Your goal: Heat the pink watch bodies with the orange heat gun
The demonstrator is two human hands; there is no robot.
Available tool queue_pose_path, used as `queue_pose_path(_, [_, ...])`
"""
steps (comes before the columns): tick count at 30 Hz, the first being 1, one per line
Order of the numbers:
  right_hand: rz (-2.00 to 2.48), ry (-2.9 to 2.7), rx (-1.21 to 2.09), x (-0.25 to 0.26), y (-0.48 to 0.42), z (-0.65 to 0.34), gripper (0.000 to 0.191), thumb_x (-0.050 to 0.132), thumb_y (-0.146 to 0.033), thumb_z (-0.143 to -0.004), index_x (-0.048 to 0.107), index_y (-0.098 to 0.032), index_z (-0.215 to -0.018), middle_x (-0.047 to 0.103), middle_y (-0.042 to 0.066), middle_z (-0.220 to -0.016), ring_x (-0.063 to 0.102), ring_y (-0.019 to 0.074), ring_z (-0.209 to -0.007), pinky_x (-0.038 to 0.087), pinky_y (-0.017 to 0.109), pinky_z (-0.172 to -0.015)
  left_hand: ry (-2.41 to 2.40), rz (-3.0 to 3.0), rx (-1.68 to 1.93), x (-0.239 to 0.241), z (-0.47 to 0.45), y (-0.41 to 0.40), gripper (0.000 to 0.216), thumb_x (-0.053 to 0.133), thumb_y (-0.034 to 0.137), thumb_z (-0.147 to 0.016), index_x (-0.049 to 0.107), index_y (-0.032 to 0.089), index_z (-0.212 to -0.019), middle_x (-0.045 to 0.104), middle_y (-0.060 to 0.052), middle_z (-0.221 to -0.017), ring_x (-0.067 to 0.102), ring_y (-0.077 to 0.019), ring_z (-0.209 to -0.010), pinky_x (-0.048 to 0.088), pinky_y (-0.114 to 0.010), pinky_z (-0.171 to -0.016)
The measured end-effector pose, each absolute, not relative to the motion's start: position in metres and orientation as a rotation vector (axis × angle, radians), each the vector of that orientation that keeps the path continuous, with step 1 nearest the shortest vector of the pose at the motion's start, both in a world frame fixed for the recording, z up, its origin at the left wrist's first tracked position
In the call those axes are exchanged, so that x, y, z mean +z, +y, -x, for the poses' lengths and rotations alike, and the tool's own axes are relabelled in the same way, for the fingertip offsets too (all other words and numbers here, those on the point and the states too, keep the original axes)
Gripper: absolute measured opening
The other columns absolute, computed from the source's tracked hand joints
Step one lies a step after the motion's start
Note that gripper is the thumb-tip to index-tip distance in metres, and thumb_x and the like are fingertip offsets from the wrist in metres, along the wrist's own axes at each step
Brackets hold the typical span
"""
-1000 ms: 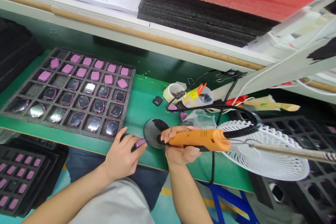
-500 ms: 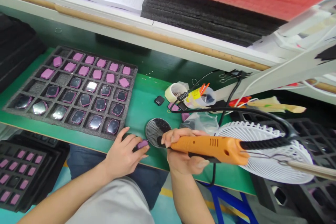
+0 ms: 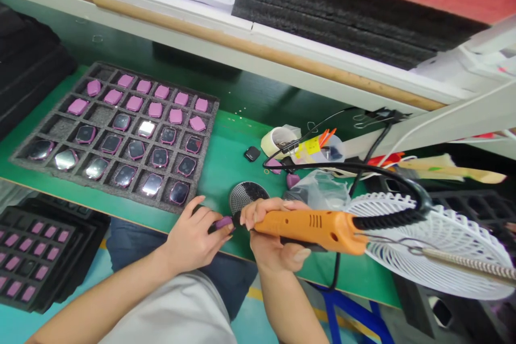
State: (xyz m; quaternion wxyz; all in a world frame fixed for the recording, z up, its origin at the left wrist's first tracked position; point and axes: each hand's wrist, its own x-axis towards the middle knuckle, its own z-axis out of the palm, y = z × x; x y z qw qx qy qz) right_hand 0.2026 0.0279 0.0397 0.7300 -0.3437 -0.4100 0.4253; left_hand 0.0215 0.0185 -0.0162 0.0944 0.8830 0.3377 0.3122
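My right hand (image 3: 278, 234) is wrapped round an orange electric screwdriver (image 3: 314, 228), held almost level with its black nose pointing left. Between the thumb and fingers of my left hand (image 3: 199, 234) is a purple smartwatch (image 3: 223, 222), edge toward the tool. The screwdriver's nose meets or nearly meets the watch; the exact contact is too small to make out. Just beyond the tool's nose lies a round perforated metal dish (image 3: 244, 194), partly filled with tiny dark pieces. To the left, a grey foam tray (image 3: 100, 114) holds purple watches, some face up with dark screens, others back up.
A white plastic basket (image 3: 439, 258) stands at the right, under the tool's black cable (image 3: 419, 183) and a metal spring (image 3: 467, 266). Small cups (image 3: 278, 140) and a clear bag (image 3: 322, 188) sit behind. A shelf edge (image 3: 226, 45) crosses above; more trays (image 3: 30, 258) are stacked lower left.
The screwdriver has shifted slightly left, and its nose is now at the smartwatch in my left hand. The whole view has also shifted a little.
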Motion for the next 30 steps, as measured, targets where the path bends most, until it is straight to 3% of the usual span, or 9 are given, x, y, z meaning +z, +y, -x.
queue_pose_path(17, [0.755, -0.997, 0.943, 0.021, 0.024, -0.201, 0.055, 0.078, -0.079, -0.089, 0.062, -0.042, -0.126, 0.066, -0.005, -0.083, 0.063, 0.0182, -0.057, 0.059, 0.038, -0.053, 1.026, -2.618, 0.916, -0.018, -0.022, 0.018, 0.019, 0.078, 0.034, -0.105, 0.082, 0.031, -0.124, 0.077, -0.004, -0.108, 0.068, -0.0213, -0.097, 0.044, -0.056, -0.127])
queue_pose_path(30, [0.769, -0.985, 0.973, 0.016, 0.028, -0.199, 0.06, 0.085, -0.081, -0.08, 0.066, -0.037, -0.118, 0.066, -0.006, -0.079, 0.061, 0.016, -0.052, 0.054, 0.033, -0.049, 1.032, -2.64, 0.945, -0.018, -0.023, 0.019, 0.017, 0.078, 0.033, -0.106, 0.081, 0.03, -0.122, 0.076, -0.004, -0.104, 0.067, -0.0214, -0.095, 0.047, -0.054, -0.122])
